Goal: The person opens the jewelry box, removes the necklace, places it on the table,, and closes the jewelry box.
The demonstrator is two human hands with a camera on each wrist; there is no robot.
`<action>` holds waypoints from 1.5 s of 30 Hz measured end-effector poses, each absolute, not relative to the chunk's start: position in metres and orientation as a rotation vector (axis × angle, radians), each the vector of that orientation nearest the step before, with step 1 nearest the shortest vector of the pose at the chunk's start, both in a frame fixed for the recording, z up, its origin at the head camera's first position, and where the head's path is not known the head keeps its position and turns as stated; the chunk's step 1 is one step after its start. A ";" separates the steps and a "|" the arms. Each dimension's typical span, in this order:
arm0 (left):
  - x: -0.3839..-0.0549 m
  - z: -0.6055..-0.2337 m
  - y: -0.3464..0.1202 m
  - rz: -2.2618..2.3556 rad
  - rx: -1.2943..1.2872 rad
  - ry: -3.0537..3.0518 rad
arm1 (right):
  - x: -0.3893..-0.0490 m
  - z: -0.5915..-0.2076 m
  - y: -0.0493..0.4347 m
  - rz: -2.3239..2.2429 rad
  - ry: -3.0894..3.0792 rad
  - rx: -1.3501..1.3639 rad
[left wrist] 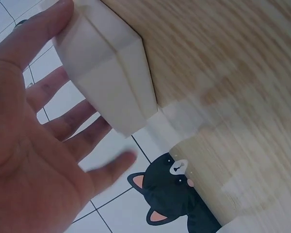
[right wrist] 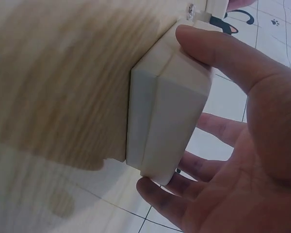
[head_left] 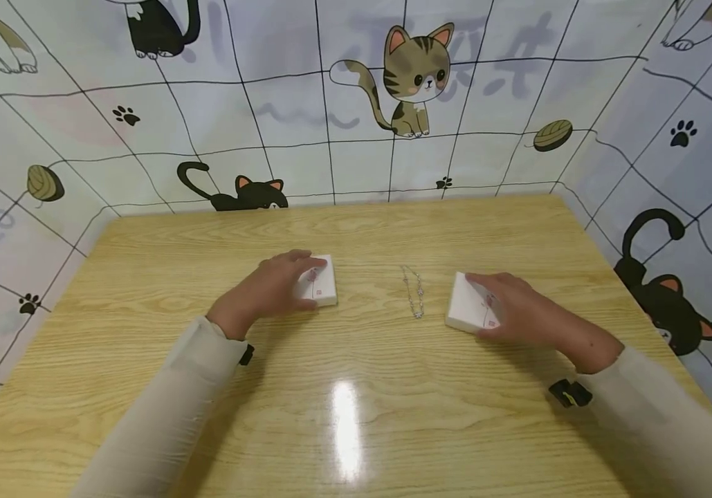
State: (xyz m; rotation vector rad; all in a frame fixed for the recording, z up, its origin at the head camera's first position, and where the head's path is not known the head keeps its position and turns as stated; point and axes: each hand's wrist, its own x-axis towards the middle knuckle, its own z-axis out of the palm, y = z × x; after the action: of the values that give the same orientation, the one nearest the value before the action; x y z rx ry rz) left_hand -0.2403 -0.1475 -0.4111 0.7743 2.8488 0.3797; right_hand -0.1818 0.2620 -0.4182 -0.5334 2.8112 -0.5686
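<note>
Two small white boxes with reddish print lie flat on the wooden table, with a thin silver chain [head_left: 418, 315] stretched in a narrow loop between them. My left hand [head_left: 268, 287] grips the left box [head_left: 327, 285] across its top, thumb on the near side and fingers on the far side. The right box [head_left: 461, 308] is gripped likewise by my right hand [head_left: 526, 311]. A seam between lid and base runs along the side of the left box [left wrist: 106, 73] in the left wrist view, and the right wrist view shows one on the right box [right wrist: 172, 102].
The wooden table [head_left: 343, 360] reaches to a cloth backdrop [head_left: 293, 104] with cartoon cats and grid lines at the back and sides. A bright glare patch [head_left: 347, 429] lies on the table in front. Dark wrist devices [head_left: 570, 393] sit under both sleeves.
</note>
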 end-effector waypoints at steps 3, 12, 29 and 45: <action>-0.240 -0.411 -0.147 0.346 0.805 2.891 | -0.175 -0.419 0.259 -0.579 2.813 -0.528; -0.225 -0.406 -0.140 0.374 0.917 2.953 | -0.151 -0.423 0.243 -0.592 2.819 -0.604; -0.182 -0.400 -0.112 0.364 1.217 2.887 | -0.127 -0.424 0.183 -0.637 2.668 -0.650; -0.153 -0.410 -0.088 0.291 1.061 2.737 | -0.127 -0.425 0.142 -0.816 2.554 -0.733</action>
State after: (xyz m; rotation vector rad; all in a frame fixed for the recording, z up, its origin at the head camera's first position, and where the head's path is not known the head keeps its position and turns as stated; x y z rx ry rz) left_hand -0.1530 -0.0884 -0.4101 1.0614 2.7371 0.2908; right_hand -0.1271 0.1424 -0.4255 -0.7332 2.5544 -0.8155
